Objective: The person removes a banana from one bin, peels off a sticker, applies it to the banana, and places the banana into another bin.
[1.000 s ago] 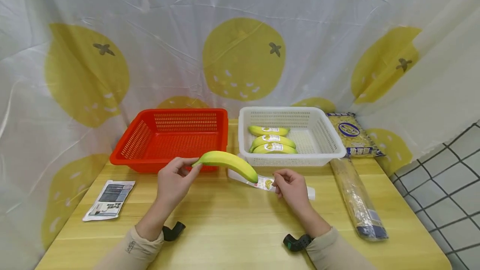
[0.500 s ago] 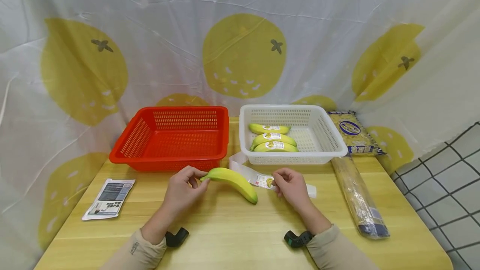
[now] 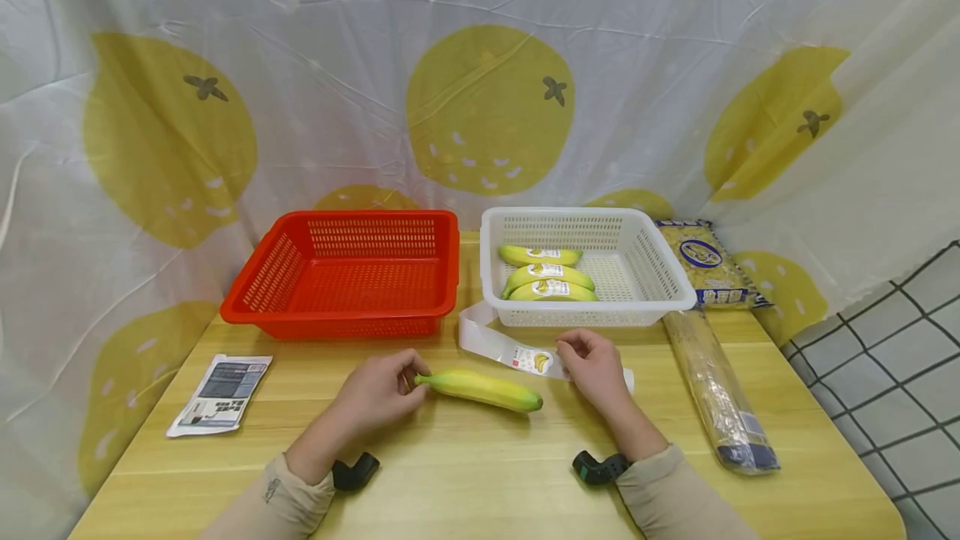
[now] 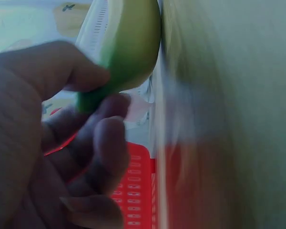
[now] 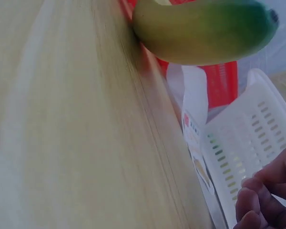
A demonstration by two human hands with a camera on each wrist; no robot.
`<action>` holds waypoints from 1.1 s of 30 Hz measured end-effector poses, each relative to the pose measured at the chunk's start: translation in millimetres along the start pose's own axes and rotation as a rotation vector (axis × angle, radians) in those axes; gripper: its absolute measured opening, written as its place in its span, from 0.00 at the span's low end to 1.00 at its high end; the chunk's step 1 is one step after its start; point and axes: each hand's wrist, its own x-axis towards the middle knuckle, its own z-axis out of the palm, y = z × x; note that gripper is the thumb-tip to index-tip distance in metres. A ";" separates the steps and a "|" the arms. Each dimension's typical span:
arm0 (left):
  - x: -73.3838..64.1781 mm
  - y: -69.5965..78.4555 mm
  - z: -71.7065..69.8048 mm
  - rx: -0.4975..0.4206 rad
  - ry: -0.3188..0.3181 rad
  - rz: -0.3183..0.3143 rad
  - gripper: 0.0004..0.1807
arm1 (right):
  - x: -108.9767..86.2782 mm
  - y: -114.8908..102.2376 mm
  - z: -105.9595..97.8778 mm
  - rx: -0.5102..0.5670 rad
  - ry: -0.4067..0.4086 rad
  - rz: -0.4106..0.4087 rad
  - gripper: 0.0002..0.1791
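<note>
My left hand [image 3: 382,390] pinches the stem end of a yellow banana [image 3: 483,390] with green ends, low over the table. In the left wrist view the thumb and fingers meet at the green stem [image 4: 89,98]. Whether the banana touches the table, I cannot tell. My right hand [image 3: 596,367] is at the right end of a printed banana label [image 3: 532,359] on a curling white backing strip [image 3: 483,340]. Its fingers [image 5: 250,200] are curled with tips together, beside the strip in the right wrist view; nothing shows between them.
A red basket [image 3: 337,327] stands at the back left, a white basket [image 3: 585,317] at the back right with three labelled bananas [image 3: 551,290]. A flat printed packet [image 3: 219,395] lies left. At right lie a pasta bag [image 3: 708,265] and a long clear packet [image 3: 720,394].
My left hand has lowered the banana toward the table and turned it nearly level, its far end pointing right. My right hand has shifted slightly right, uncovering more of the label.
</note>
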 end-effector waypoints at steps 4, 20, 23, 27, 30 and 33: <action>-3.5 -1.2 0.1 0.049 -0.135 0.006 0.14 | 0.5 -0.9 -0.2 -0.019 -0.006 -0.002 0.07; -1.6 -0.6 10.5 0.089 -0.146 0.229 0.36 | -1.7 -5.6 -10.3 -0.512 -0.119 -0.050 0.19; -1.2 0.9 15.9 0.067 -0.166 0.276 0.27 | -3.1 -4.5 -11.7 -0.559 -0.158 -0.045 0.22; -2.6 6.1 17.7 0.090 -0.164 0.253 0.20 | -3.5 -3.4 -9.4 -0.575 -0.174 -0.049 0.20; -3.7 9.8 18.3 0.100 -0.170 0.215 0.20 | -2.8 -3.5 -6.5 -0.562 -0.175 -0.042 0.18; -4.3 13.3 20.3 0.107 -0.192 0.185 0.23 | -2.6 -4.0 -4.4 -0.551 -0.179 -0.038 0.16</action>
